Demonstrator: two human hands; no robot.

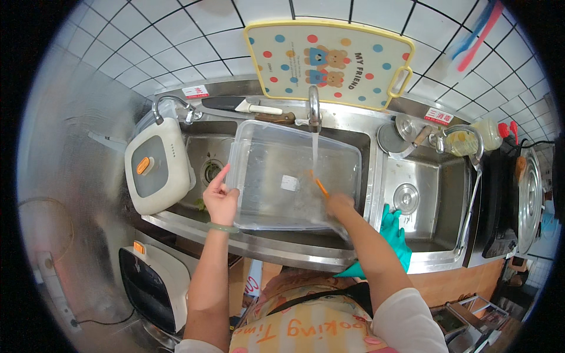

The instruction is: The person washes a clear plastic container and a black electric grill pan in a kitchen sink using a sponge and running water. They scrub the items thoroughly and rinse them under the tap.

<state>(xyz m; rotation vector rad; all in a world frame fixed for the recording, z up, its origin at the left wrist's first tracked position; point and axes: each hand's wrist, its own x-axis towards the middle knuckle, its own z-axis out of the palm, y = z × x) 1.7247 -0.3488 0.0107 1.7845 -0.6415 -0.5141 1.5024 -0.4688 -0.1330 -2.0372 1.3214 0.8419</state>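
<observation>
A large clear plastic tub lies across the middle basin of a steel sink, with a small white label on its base. Water runs into it from the middle faucet. My left hand holds the tub's left rim, index finger stretched along it. Over the tub's right part is my right hand, blurred, closed around a thin orange-handled tool whose head cannot be made out under the water.
Left stands a cream lid with an orange knob; knives lie behind the tub. Green rubber gloves hang over the front edge near my right forearm. The right basin has a strainer. A patterned cutting board leans on the tiles.
</observation>
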